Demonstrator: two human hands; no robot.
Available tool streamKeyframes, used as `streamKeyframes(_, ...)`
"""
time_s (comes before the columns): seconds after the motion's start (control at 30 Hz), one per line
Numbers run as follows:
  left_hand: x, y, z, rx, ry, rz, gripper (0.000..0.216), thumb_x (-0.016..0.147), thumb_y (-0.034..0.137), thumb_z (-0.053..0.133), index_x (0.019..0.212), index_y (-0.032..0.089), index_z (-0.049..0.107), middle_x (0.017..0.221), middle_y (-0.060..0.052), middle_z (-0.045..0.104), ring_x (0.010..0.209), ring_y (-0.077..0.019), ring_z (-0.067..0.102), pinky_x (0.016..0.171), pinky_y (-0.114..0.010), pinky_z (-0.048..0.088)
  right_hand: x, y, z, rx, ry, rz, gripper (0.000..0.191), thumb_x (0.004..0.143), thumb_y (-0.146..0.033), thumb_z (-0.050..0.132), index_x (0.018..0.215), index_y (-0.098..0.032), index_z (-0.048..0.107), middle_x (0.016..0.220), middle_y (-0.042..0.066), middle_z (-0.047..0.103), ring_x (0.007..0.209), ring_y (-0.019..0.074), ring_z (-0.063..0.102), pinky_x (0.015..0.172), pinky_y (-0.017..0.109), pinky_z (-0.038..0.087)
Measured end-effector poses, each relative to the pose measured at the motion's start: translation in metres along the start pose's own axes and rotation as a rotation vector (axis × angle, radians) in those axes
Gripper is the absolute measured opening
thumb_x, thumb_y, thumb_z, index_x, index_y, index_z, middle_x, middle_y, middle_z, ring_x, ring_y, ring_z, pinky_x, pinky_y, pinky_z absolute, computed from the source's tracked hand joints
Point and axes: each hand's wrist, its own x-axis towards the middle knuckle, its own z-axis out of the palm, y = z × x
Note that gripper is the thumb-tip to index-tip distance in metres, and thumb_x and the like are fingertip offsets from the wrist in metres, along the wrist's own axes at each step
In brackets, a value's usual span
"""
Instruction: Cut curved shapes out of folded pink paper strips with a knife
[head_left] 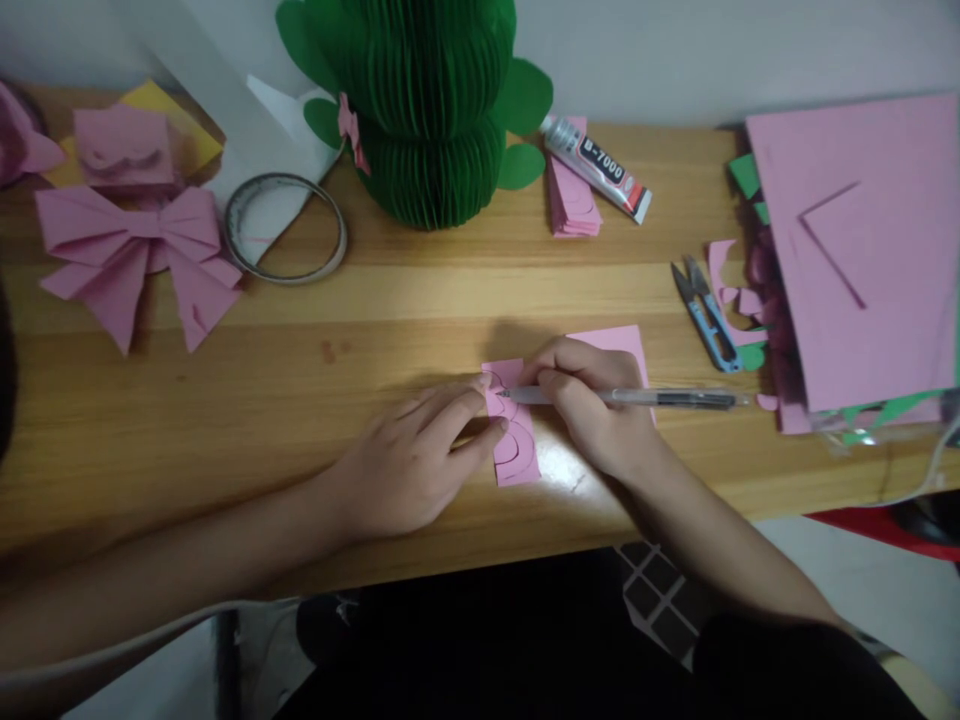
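Left hand: palm down, thumb spread from fingers, fingertips pinning the pink strip to the table; not grasping anything I can make out. Right hand: gripping the pen in a writing hold. Strip sits between the hands, dark curved outlines on it, pen tip over its upper part by the left fingertips; can't tell if the tip is touching. Larger pink sheet sticks out from under the right hand, far side. Step in hand, my read: marking curves on the strip. Next move calls for a steady left press, fingertips off the line, light pen control. Beyond and right of the right hand: blue-handled snips, points away, beside pink offcuts, then the pink sheet stack. Beyond the left hand, off to its left: tape roll, pink bow just past it. Farthest out ahead of both hands: glue tube lying across a small pink strip pile, and green honeycomb paper left of that.
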Motion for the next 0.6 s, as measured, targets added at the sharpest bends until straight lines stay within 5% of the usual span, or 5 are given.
streamKeyframes(0.6,-0.0001,0.002,0.0009,-0.001,-0.014,-0.02,0.027,0.103,0.015,0.039,0.112,0.011,0.063,0.104,-0.011,0.071,0.099,-0.0252,0.07,0.085,-0.038,0.06,-0.0043,-0.0034,0.0094,-0.053,0.053,-0.164,0.021,0.079,-0.013,0.049,0.068,-0.018,0.067,0.058,-0.004,0.064,0.045,0.0067,0.048,0.048,0.021,0.04)
